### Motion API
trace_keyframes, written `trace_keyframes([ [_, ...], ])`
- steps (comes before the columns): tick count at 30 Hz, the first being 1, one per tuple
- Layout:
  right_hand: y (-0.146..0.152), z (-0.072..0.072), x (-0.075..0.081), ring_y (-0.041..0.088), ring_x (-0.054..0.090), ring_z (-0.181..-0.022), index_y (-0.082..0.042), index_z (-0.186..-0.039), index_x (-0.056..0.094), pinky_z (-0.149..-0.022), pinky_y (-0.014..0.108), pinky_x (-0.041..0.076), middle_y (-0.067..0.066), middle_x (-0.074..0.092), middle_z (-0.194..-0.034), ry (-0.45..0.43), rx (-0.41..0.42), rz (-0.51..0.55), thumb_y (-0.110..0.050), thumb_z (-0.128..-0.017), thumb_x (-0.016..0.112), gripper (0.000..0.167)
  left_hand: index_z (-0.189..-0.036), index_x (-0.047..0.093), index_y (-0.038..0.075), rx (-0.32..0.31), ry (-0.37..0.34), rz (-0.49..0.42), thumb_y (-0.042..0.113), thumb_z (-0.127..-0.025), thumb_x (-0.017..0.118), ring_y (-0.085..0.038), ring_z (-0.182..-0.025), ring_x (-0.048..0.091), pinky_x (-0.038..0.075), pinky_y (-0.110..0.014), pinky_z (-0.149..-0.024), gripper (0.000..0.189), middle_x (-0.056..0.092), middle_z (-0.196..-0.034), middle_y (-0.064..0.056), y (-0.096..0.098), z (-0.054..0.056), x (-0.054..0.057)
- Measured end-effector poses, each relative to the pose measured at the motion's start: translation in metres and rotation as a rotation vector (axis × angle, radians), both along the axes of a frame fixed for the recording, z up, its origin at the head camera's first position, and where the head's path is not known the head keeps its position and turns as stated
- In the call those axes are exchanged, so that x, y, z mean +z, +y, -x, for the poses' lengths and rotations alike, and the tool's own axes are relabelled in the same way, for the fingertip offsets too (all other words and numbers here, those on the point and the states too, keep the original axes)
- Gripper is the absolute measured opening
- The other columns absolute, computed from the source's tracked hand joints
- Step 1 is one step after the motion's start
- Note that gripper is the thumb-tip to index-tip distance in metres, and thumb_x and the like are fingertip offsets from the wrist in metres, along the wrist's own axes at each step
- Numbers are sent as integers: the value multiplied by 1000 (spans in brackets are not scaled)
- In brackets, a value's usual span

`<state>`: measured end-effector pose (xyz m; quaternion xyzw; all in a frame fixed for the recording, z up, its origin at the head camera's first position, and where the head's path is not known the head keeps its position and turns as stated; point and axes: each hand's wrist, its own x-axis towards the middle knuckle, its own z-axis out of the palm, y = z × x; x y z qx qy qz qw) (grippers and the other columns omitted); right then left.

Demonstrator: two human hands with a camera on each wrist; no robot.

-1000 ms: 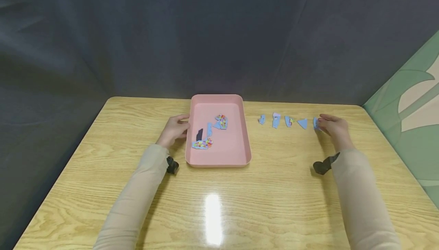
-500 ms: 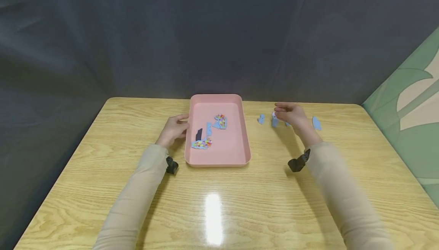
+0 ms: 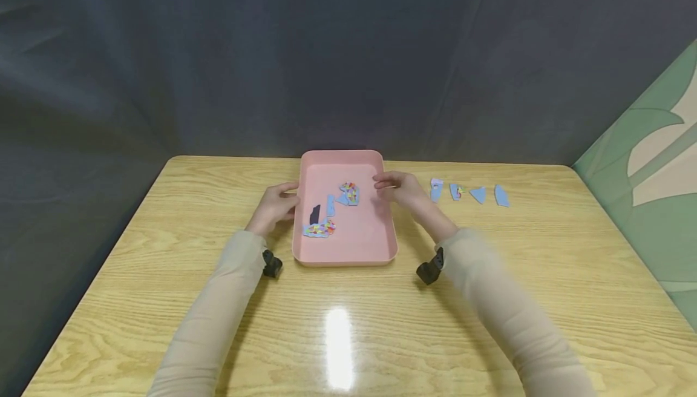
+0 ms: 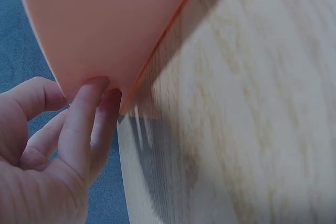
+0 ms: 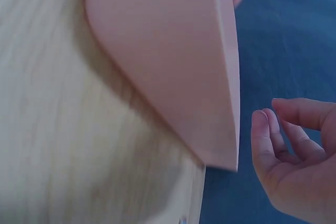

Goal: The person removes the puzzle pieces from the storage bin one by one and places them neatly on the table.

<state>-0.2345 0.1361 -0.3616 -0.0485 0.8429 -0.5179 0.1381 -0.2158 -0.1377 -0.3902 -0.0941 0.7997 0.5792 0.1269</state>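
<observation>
Inside the pink tray lie several flat puzzle pieces. Among them are a multicoloured piece, a narrow blue piece, a dark piece and a blue-and-multicoloured piece. My left hand rests against the tray's left side, its fingertips touching the outer wall in the left wrist view. My right hand hovers at the tray's right rim, fingers loosely bent. In the right wrist view nothing shows between its thumb and fingers, and it stands apart from the tray.
Right of the tray, a row of blue pieces lies on the wooden table: a pale-topped piece, a patterned piece, a triangular piece and a pointed piece. A dark curtain hangs behind.
My right hand has left the rightmost blue piece, which stays on the table, and moved left over the row to the tray's right rim. The left hand stays at the tray.
</observation>
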Motion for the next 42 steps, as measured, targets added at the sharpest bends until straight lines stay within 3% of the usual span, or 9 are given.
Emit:
trace_keyframes([
  [6, -24, -7, -6, 34, 61, -110, 5, -125, 58, -87, 28, 53, 27, 63, -119, 43, 63, -63, 5, -91, 51, 35, -144, 41, 5, 2, -4, 6, 5, -92, 46, -26, -102, 63, 57, -32, -84, 53, 56, -131, -25, 0, 0, 1],
  [12, -41, -15, -13, 40, 63, -105, 12, -121, 58, -83, 36, 58, 31, 63, -113, 83, 157, -15, 10, -88, 49, 34, -144, 41, 5, 4, -7, 0, 5, -92, 46, -24, -100, 63, 57, -31, -83, 53, 56, -132, -26, 0, -1, 1],
  [16, -51, -19, -18, 38, 64, -100, 12, -119, 59, -78, 31, 58, 31, 64, -110, 83, 192, -9, 9, -87, 53, 33, -145, 40, 4, 6, -14, -4, 5, -92, 46, -26, -105, 62, 56, -34, -88, 53, 55, -133, -25, 0, -1, 1],
  [23, -62, -24, -30, 22, 67, -93, 2, -113, 65, -74, 26, 57, 16, 70, -103, 36, 239, 5, 8, -83, 57, 32, -145, 40, 6, 11, -27, 7, 6, -93, 47, -28, -108, 61, 55, -36, -90, 52, 55, -134, -24, 1, -1, 2],
  [28, -73, -26, -33, 25, 65, -101, 3, -117, 63, -77, 24, 56, 19, 68, -110, -9, 251, -56, 10, -82, 57, 36, -145, 40, 6, 5, -24, 9, 6, -92, 46, -28, -109, 60, 56, -36, -89, 53, 54, -134, -24, 1, -1, 2],
  [35, -85, -25, -38, 23, 65, -97, 2, -113, 66, -79, 22, 54, 17, 69, -107, 51, 242, -117, 12, -76, 63, 38, -145, 39, 5, 1, -20, -4, 5, -92, 45, -28, -110, 60, 56, -35, -89, 53, 53, -135, -25, 0, -1, 0],
  [42, -87, -26, -36, 24, 62, -102, 2, -113, 66, -91, 29, 51, 15, 69, -113, 89, 310, -181, 8, -76, 66, 38, -145, 39, 6, 0, -23, -19, 5, -92, 45, -28, -110, 59, 55, -35, -90, 53, 54, -135, -25, 0, -1, 2],
])
